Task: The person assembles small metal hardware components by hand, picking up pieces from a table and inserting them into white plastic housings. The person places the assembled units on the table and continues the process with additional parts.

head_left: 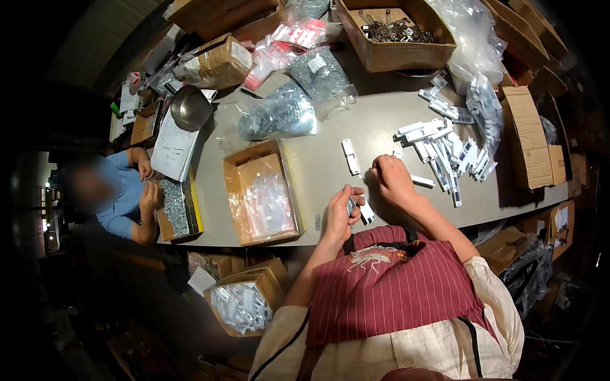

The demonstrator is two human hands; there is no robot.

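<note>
Near the table's front edge, my left hand [340, 216] is closed around a small grey metal part [351, 205], mostly covered by the fingers. Just right of it lies a white rectangular plastic piece [366, 213]. My right hand [393, 179] is farther forward on the table, its fingers bent together; whatever they pinch is hidden. Beyond its knuckles a bit of white [398, 153] shows. A long white piece with dark slots [351, 157] rests flat ahead of my hands. Another white strip [422, 181] lies right of my right hand.
Several white pieces form a loose pile [445, 149] at right. Left stands a cardboard box [230, 184] with clear bags; ahead are plastic bags of parts [279, 117] and a box of metal clips [397, 57]. Far left, another person [121, 197] works over a parts tray [198, 216].
</note>
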